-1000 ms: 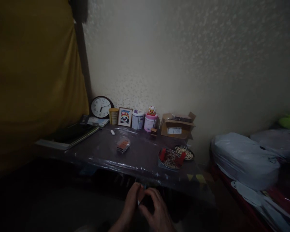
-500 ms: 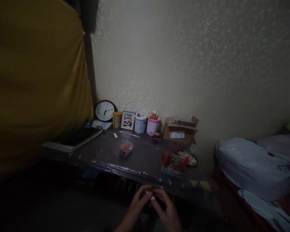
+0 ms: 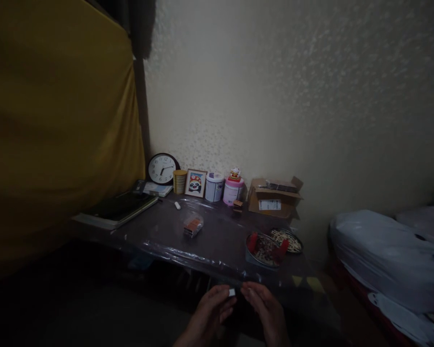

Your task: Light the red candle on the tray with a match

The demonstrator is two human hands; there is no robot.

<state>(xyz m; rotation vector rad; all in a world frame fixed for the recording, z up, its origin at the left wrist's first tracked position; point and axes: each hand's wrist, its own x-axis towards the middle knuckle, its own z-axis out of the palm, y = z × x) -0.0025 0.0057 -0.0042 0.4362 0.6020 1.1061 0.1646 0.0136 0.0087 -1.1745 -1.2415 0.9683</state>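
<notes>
My left hand (image 3: 212, 308) pinches a small white piece (image 3: 232, 292) between thumb and forefinger, in front of the table's near edge. The piece is too small and dim to tell its kind. Just to the right, apart from it, my right hand (image 3: 264, 306) has its thumb and fingers pressed together; whatever they may hold is hidden. Beyond the hands, on the dark table (image 3: 155, 231), a clear-wrapped orange pack (image 3: 193, 225) lies in the middle. A round tray (image 3: 264, 250) with small dark bits and red items stands to the right, beside a dish of pale sticks (image 3: 287, 241).
Along the wall stand a clock (image 3: 162, 168), a yellow tin (image 3: 180, 182), a framed panda picture (image 3: 196, 183), two tubs (image 3: 214, 188) and a cardboard box (image 3: 273, 198). A large book (image 3: 121, 209) lies left by a yellow curtain (image 3: 58, 120). White bags (image 3: 386, 255) lie right.
My hands were together around the white piece and have now parted. The right hand has moved right, and the piece stays in the left. The view has shifted slightly.
</notes>
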